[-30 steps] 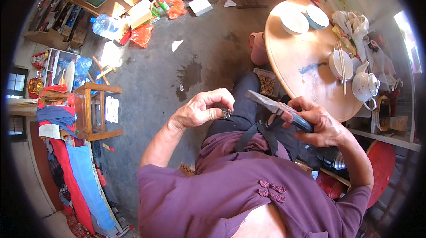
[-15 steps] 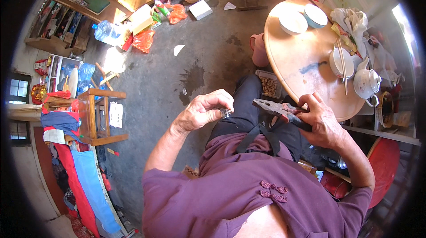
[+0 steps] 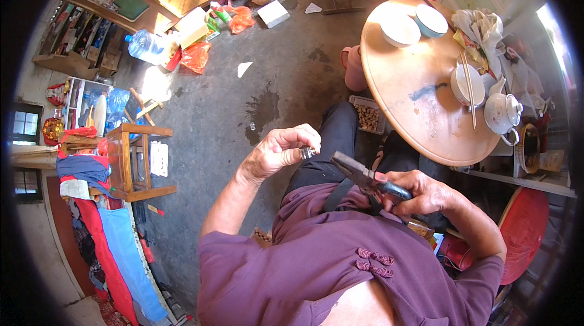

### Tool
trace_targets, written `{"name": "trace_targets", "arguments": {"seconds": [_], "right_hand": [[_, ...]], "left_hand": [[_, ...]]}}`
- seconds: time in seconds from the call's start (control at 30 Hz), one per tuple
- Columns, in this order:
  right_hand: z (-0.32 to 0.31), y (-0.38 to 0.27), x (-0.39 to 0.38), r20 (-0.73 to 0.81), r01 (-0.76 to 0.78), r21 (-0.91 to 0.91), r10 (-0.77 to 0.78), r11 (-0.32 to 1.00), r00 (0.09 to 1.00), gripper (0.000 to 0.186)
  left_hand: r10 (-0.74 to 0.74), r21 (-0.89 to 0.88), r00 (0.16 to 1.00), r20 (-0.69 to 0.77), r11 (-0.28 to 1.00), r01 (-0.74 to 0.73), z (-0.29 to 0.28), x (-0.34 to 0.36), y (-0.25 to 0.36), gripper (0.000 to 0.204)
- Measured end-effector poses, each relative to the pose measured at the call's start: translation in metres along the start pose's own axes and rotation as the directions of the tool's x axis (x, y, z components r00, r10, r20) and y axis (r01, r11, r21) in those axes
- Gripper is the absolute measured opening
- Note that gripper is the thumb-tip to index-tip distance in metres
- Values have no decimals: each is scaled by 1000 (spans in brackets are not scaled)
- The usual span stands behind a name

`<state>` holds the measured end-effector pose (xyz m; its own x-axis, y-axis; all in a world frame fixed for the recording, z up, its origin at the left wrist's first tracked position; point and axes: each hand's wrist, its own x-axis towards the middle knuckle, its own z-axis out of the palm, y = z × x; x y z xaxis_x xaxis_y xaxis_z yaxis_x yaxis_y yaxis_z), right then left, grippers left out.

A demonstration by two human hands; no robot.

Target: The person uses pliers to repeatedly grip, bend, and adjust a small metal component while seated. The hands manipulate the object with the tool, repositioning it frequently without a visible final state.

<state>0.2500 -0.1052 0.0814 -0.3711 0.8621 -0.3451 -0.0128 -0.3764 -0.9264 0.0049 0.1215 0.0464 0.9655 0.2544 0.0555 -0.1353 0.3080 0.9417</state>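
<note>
My left hand (image 3: 278, 151) is raised over my lap, thumb and fingers pinched on a small shiny metal piece (image 3: 308, 152); its exact kind is too small to tell. In my right hand (image 3: 420, 193) is a pair of pliers (image 3: 359, 174), gripped by its dark and red handles. The jaws look closed and point up and left toward the metal piece, with a gap between them. Fingers hide part of the handles.
Right of my knees stands a round wooden table (image 3: 420, 113) with bowls (image 3: 400, 29), chopsticks (image 3: 468, 86) and a white teapot (image 3: 502, 113). A basket of nuts (image 3: 367, 117) sits under its edge. A wooden stool (image 3: 141, 162) stands to the left.
The pliers have swung down and left, closer to the metal piece, and their jaws have turned. My right hand has lowered with them. My left hand has barely moved.
</note>
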Motion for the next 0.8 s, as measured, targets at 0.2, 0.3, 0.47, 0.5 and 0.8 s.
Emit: {"name": "trace_targets", "arguments": {"seconds": [0.2,0.3,0.47,0.5,0.8], "right_hand": [[2,-2,1,10,-43,236,42,971,999,31],[4,-1,0,97,-86,372,54,924,994,35],[7,7,13,191,66,279,-122,958,974,36],[6,5,12,203,-19,310,-47,950,978,36],[1,10,16,158,-12,305,-39,952,987,37]], "left_hand": [[14,-14,1000,15,1000,-14,0,1,-4,29],[62,-60,997,41,996,-60,-1,6,-8,30],[68,-156,996,53,986,-59,-1,7,-6,31],[65,-159,996,55,986,-56,-2,6,-7,31],[27,-465,999,-40,884,-43,6,-1,-20,38]]}}
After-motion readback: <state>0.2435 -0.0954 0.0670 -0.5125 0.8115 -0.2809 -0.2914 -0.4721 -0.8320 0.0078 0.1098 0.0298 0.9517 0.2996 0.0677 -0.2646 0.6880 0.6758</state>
